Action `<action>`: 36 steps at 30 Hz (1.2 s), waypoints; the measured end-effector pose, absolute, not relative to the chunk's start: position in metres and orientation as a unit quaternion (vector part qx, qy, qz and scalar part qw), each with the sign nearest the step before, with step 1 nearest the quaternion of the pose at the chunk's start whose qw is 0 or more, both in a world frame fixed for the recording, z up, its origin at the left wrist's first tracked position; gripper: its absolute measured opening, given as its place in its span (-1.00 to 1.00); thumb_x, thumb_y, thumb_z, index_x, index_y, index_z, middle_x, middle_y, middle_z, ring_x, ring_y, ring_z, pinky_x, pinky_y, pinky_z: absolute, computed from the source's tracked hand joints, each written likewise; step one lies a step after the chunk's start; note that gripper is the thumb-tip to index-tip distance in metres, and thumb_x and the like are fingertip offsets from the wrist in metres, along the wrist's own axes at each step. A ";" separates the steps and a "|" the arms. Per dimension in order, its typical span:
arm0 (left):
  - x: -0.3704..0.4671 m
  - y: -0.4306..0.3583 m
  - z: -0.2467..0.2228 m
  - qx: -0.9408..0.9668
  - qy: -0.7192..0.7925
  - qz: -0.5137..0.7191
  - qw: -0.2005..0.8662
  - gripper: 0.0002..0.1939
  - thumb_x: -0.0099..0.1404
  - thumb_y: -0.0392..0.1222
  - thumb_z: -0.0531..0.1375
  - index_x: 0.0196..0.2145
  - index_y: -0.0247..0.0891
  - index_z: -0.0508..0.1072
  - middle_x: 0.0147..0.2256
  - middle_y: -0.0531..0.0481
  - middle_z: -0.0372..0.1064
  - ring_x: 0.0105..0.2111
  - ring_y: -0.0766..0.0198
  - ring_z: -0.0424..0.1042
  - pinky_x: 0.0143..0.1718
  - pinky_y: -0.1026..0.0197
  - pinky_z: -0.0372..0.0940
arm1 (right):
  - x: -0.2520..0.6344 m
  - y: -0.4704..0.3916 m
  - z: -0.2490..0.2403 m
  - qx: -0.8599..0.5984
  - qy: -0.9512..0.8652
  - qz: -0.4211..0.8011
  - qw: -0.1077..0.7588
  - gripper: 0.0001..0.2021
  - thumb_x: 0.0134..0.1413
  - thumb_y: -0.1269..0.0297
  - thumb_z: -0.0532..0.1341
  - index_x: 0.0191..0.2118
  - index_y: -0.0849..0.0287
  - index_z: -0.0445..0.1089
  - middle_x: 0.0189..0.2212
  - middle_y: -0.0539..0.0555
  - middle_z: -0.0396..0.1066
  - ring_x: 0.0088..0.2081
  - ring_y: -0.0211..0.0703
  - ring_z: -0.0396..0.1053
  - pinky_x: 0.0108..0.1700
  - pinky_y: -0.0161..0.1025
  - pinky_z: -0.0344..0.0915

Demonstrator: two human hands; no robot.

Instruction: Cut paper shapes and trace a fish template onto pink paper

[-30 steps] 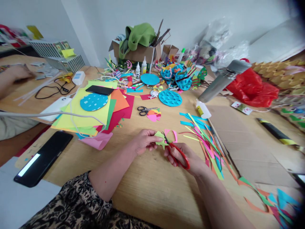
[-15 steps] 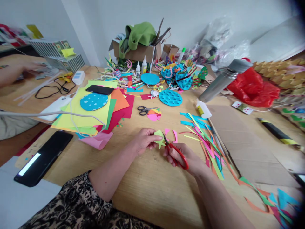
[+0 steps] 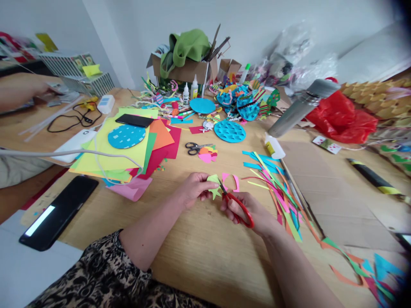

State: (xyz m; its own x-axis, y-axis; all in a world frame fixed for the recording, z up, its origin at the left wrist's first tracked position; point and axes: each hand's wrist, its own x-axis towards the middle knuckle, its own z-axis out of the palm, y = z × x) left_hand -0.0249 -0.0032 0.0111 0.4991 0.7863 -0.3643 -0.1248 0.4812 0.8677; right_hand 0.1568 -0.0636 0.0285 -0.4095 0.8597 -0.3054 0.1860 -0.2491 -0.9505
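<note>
Near the middle of the wooden table (image 3: 192,244), my left hand (image 3: 195,189) pinches a small light green paper piece (image 3: 214,192) with pointed edges. My right hand (image 3: 245,211) grips red-handled scissors (image 3: 244,208), whose dark blades touch the right edge of the green paper. Just behind the blades lie pink paper offcuts (image 3: 236,183). Farther back, black scissors (image 3: 193,148) rest beside a small pile of pink, orange and yellow cut shapes (image 3: 207,157).
Coloured paper sheets (image 3: 112,158) and a phone (image 3: 59,214) lie left. Paper strips (image 3: 282,192), a glue bottle (image 3: 274,146), a steel flask (image 3: 298,109) and cardboard (image 3: 327,192) are right. Another person's hand (image 3: 38,90) is at the far left.
The green paper has shifted and tilted slightly at the scissor blades, which look closer together. The other person's hand at the far left has moved a little.
</note>
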 end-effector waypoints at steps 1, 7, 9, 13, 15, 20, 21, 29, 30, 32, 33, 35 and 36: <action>-0.025 -0.003 0.011 0.413 0.398 0.295 0.764 -0.71 -0.09 -0.10 0.36 -0.47 -0.36 0.44 -0.58 0.05 0.35 -0.68 0.48 0.23 -0.73 0.38 -0.06 | 0.156 -0.064 0.029 -0.475 -0.551 0.632 0.268 -0.42 -0.10 -0.32 0.22 -0.53 0.21 0.25 -0.66 -0.03 0.24 -0.64 -0.35 0.19 -0.59 -0.36 0.07; -0.024 -0.004 0.012 0.416 0.388 0.303 0.765 -0.73 -0.05 -0.12 0.34 -0.44 -0.38 0.47 -0.53 -0.01 0.43 -0.69 0.50 0.18 -0.73 0.38 -0.07 | 0.156 -0.063 0.028 -0.474 -0.549 0.632 0.273 -0.42 -0.10 -0.32 0.22 -0.51 0.21 0.24 -0.66 -0.03 0.24 -0.64 -0.36 0.18 -0.59 -0.37 0.06; -0.024 -0.004 0.012 0.414 0.386 0.305 0.765 -0.75 -0.03 -0.13 0.33 -0.43 -0.38 0.48 -0.52 -0.02 0.45 -0.68 0.50 0.18 -0.73 0.38 -0.08 | 0.155 -0.063 0.028 -0.473 -0.547 0.634 0.273 -0.42 -0.10 -0.32 0.22 -0.49 0.22 0.25 -0.66 -0.03 0.25 -0.64 -0.36 0.18 -0.59 -0.37 0.06; -0.025 -0.003 0.011 0.421 0.387 0.306 0.761 -0.76 -0.02 -0.13 0.32 -0.45 -0.37 0.47 -0.54 -0.02 0.45 -0.69 0.50 0.16 -0.73 0.38 -0.09 | 0.155 -0.063 0.028 -0.474 -0.542 0.638 0.273 -0.42 -0.11 -0.32 0.23 -0.47 0.23 0.26 -0.65 -0.03 0.25 -0.64 -0.35 0.18 -0.58 -0.36 0.06; -0.025 -0.003 0.011 0.426 0.388 0.305 0.759 -0.76 -0.01 -0.12 0.32 -0.45 -0.38 0.48 -0.54 -0.02 0.45 -0.70 0.51 0.15 -0.73 0.38 -0.09 | 0.155 -0.063 0.028 -0.474 -0.540 0.640 0.272 -0.42 -0.12 -0.31 0.24 -0.45 0.23 0.27 -0.64 -0.03 0.26 -0.63 -0.35 0.18 -0.58 -0.35 0.06; -0.024 -0.004 0.012 0.432 0.387 0.304 0.756 -0.75 -0.02 -0.11 0.33 -0.46 -0.38 0.49 -0.55 0.00 0.43 -0.70 0.52 0.13 -0.74 0.38 -0.08 | 0.154 -0.062 0.028 -0.464 -0.546 0.643 0.269 -0.44 -0.11 -0.29 0.25 -0.43 0.22 0.25 -0.62 -0.02 0.27 -0.60 -0.34 0.19 -0.56 -0.35 0.09; -0.024 -0.004 0.012 0.433 0.387 0.304 0.755 -0.75 -0.03 -0.11 0.33 -0.47 -0.38 0.48 -0.55 0.00 0.43 -0.71 0.52 0.13 -0.74 0.38 -0.09 | 0.154 -0.062 0.029 -0.463 -0.547 0.643 0.269 -0.44 -0.11 -0.29 0.25 -0.43 0.21 0.25 -0.62 -0.02 0.26 -0.60 -0.34 0.19 -0.56 -0.35 0.09; -0.024 -0.004 0.012 0.437 0.395 0.307 0.747 -0.74 -0.04 -0.10 0.33 -0.47 -0.37 0.48 -0.56 0.00 0.43 -0.71 0.51 0.14 -0.74 0.38 -0.07 | 0.154 -0.062 0.030 -0.466 -0.546 0.644 0.264 -0.43 -0.11 -0.29 0.25 -0.40 0.22 0.26 -0.58 -0.01 0.27 -0.58 -0.33 0.20 -0.54 -0.34 0.10; -0.024 -0.004 0.012 0.436 0.396 0.308 0.747 -0.74 -0.04 -0.10 0.33 -0.47 -0.37 0.48 -0.56 0.00 0.44 -0.71 0.51 0.14 -0.74 0.38 -0.07 | 0.154 -0.062 0.029 -0.465 -0.547 0.644 0.264 -0.43 -0.11 -0.29 0.25 -0.39 0.23 0.26 -0.58 -0.01 0.28 -0.58 -0.33 0.20 -0.54 -0.34 0.10; -0.024 -0.004 0.013 0.435 0.397 0.309 0.746 -0.74 -0.05 -0.10 0.33 -0.47 -0.37 0.48 -0.55 -0.01 0.44 -0.70 0.51 0.15 -0.74 0.38 -0.07 | 0.154 -0.062 0.029 -0.465 -0.549 0.643 0.263 -0.43 -0.10 -0.28 0.25 -0.37 0.24 0.27 -0.57 0.00 0.28 -0.57 -0.32 0.20 -0.54 -0.35 0.10; -0.024 -0.004 0.013 0.436 0.398 0.309 0.746 -0.74 -0.05 -0.10 0.33 -0.47 -0.37 0.48 -0.55 -0.01 0.44 -0.70 0.51 0.14 -0.74 0.38 -0.06 | 0.153 -0.062 0.029 -0.466 -0.550 0.642 0.262 -0.42 -0.10 -0.29 0.25 -0.36 0.24 0.27 -0.57 -0.01 0.28 -0.57 -0.32 0.20 -0.54 -0.35 0.10; -0.024 -0.004 0.013 0.437 0.400 0.308 0.744 -0.74 -0.05 -0.10 0.33 -0.47 -0.38 0.48 -0.55 -0.01 0.44 -0.71 0.51 0.14 -0.74 0.38 -0.07 | 0.153 -0.063 0.029 -0.469 -0.550 0.640 0.260 -0.42 -0.10 -0.29 0.25 -0.36 0.23 0.27 -0.57 -0.01 0.28 -0.56 -0.32 0.20 -0.54 -0.35 0.11; -0.023 -0.004 0.013 0.437 0.401 0.308 0.744 -0.74 -0.05 -0.10 0.33 -0.47 -0.38 0.48 -0.56 -0.01 0.43 -0.71 0.51 0.14 -0.74 0.38 -0.07 | 0.153 -0.063 0.029 -0.469 -0.552 0.639 0.260 -0.43 -0.10 -0.29 0.25 -0.37 0.23 0.26 -0.57 -0.02 0.27 -0.56 -0.32 0.20 -0.54 -0.35 0.10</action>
State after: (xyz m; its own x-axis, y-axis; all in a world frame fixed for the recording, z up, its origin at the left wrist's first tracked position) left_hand -0.0234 -0.0045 0.0126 0.4891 0.8082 -0.3282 -0.1079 0.4295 0.8966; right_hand 0.1530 -0.0626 0.0286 -0.4248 0.8494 -0.3130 0.1863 -0.2564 -0.9485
